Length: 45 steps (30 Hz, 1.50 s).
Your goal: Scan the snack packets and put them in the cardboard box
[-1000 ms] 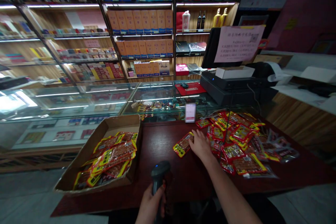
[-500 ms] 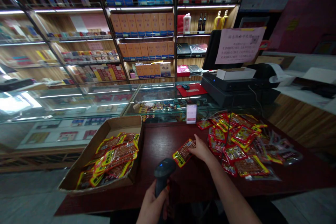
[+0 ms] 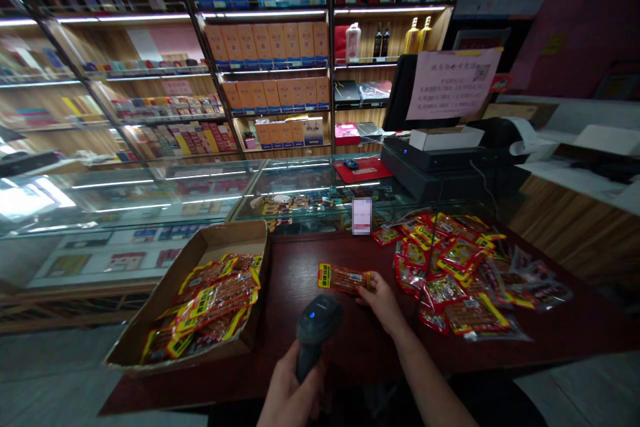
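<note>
You turned the flat red-and-yellow plastic pack (image 3: 341, 278) your right hand (image 3: 384, 303) pinches, right of the brown cardboard box (image 3: 235, 236). Your left hand (image 3: 295, 387) grips a black plastic scanner (image 3: 323, 320). Some packs (image 3: 215, 297) sit inside; more loose packs (image 3: 445, 290) lie farther right.

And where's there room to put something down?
Mostly between the cardboard box and the packet in the right hand, back to the glass counter. A strip of table shows in front of the heaped packets. The heap and most of the box are crowded.

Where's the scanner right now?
In the head view, the scanner is low near the centre, gripped in the left hand, just below the snack packet that the right hand holds.
</note>
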Each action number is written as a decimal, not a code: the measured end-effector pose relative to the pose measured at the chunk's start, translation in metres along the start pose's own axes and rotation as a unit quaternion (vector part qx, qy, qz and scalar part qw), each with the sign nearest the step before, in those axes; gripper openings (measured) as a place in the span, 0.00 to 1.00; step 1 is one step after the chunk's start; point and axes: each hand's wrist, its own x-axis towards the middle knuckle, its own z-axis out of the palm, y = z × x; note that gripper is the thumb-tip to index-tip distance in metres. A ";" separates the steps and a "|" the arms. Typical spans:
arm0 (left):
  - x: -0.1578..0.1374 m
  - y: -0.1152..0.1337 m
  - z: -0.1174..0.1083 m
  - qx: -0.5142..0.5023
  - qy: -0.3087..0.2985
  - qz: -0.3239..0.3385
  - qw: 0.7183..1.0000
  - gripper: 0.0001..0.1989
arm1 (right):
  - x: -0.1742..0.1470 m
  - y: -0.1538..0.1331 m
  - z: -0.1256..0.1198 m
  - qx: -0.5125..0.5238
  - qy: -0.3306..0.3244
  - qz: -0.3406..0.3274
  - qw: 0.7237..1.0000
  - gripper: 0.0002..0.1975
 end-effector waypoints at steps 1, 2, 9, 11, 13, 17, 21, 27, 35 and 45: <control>0.000 0.000 0.001 -0.002 -0.001 0.001 1.000 0.14 | 0.000 0.000 0.000 -0.006 0.001 -0.002 1.000 0.25; 0.000 0.000 0.002 -0.004 -0.002 0.000 1.000 0.15 | -0.001 0.000 0.000 -0.012 0.004 -0.005 1.000 0.25; 0.003 -0.003 0.006 -0.020 -0.011 0.001 1.000 0.16 | 0.000 0.006 0.000 -0.008 -0.005 -0.010 1.000 0.25; 0.007 -0.009 0.006 -0.026 -0.006 0.004 1.000 0.16 | -0.001 0.003 -0.002 0.002 -0.010 -0.004 1.000 0.24; 0.014 -0.022 0.006 -0.044 0.006 0.000 0.999 0.18 | -0.004 -0.004 -0.003 0.025 -0.012 0.009 1.000 0.24; 0.032 -0.058 0.003 -0.100 0.067 -0.053 0.991 0.30 | -0.010 -0.033 0.024 0.094 -0.044 0.045 0.994 0.24; 0.041 -0.080 -0.003 -0.106 0.104 -0.083 0.985 0.36 | -0.010 -0.055 0.104 0.114 -0.180 0.050 0.976 0.27; 0.041 -0.074 -0.006 -0.112 0.096 -0.078 0.986 0.35 | 0.011 -0.055 0.177 -0.088 -0.257 -0.123 0.955 0.29; 0.050 -0.095 -0.004 -0.112 0.088 -0.059 0.988 0.35 | 0.093 -0.066 0.019 -0.656 0.108 -0.085 0.742 0.26; 0.043 -0.082 -0.005 -0.098 0.099 -0.087 0.987 0.37 | 0.017 -0.019 0.041 -0.712 0.030 -0.170 0.680 0.23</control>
